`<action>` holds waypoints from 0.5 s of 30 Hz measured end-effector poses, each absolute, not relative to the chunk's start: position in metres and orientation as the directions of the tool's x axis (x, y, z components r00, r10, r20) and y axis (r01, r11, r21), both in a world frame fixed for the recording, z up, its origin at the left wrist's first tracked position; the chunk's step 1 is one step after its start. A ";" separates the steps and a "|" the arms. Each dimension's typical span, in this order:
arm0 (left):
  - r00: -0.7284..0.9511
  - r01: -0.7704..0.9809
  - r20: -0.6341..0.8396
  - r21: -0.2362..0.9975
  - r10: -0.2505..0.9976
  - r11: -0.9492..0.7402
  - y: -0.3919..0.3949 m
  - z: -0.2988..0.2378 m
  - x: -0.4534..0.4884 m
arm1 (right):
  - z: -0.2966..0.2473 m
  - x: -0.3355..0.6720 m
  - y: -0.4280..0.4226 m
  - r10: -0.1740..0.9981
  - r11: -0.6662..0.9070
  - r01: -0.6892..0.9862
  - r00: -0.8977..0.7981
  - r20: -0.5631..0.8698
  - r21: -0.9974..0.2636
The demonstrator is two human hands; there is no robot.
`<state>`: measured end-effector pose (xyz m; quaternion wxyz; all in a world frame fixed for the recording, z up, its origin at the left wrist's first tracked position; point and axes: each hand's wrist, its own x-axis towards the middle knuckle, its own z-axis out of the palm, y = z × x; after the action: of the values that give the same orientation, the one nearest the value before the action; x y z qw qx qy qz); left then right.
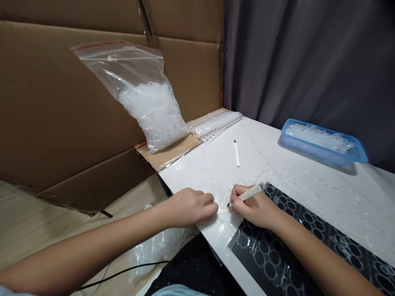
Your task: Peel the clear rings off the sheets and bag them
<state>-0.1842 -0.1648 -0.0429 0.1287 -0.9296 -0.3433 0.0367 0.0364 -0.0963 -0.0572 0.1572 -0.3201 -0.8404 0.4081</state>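
My right hand (251,205) grips a white pen-like tool (252,191) in a writing hold, its dark tip pointing down and left among small clear plastic pieces (224,210). My left hand (193,207) rests at the table's near edge, left of the tool tip. Its fingers are curled together, and whatever they hold, if anything, is hidden. Under my right forearm lies a black sheet (265,250) marked with rings and covered with shiny clear film. A second white pen-like tool (236,153) with a dark tip lies farther back on the white table (212,160).
A blue basket (324,154) of clear rings stands at the back right. At the left corner, a zip bag (154,115) full of clear rings leans on cardboard (173,152), beside perforated plastic strips (212,125). Clear rings are scattered across the table. A plastic bag (160,246) lies below.
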 end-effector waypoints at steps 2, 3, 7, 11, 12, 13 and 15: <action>0.792 0.589 0.058 -0.336 0.608 -0.735 -0.164 -0.045 -0.186 | -0.056 0.036 -0.097 0.653 0.503 0.395 -0.757 0.039 -0.769; 0.798 0.582 0.082 -0.360 0.597 -0.729 -0.163 -0.047 -0.187 | -0.055 0.036 -0.096 0.655 0.523 0.386 -0.753 0.068 -0.760; 0.770 0.624 0.098 -0.321 0.630 -0.713 -0.161 -0.056 -0.192 | -0.058 0.040 -0.089 0.762 0.510 0.364 -0.613 0.212 -0.780; 0.785 0.619 0.030 -0.054 0.618 -0.783 -0.138 -0.038 -0.191 | -0.065 0.039 -0.076 0.849 0.451 0.325 -0.443 0.287 -0.832; 0.789 0.613 0.040 0.013 0.613 -0.790 -0.126 -0.028 -0.189 | -0.067 0.037 -0.073 0.851 0.461 0.333 -0.427 0.304 -0.823; 0.789 0.607 0.068 0.064 0.610 -0.792 -0.112 -0.015 -0.186 | -0.070 0.035 -0.070 0.843 0.488 0.352 -0.426 0.328 -0.799; 0.785 0.597 0.151 0.079 0.601 -0.799 -0.077 0.013 -0.172 | -0.074 0.029 -0.066 0.795 0.581 0.406 -0.468 0.386 -0.705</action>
<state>-0.1724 -0.0766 0.0126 -0.0134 -0.9446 -0.3170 -0.0844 0.0286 -0.0660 -0.0744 0.3602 -0.3691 -0.8130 0.2702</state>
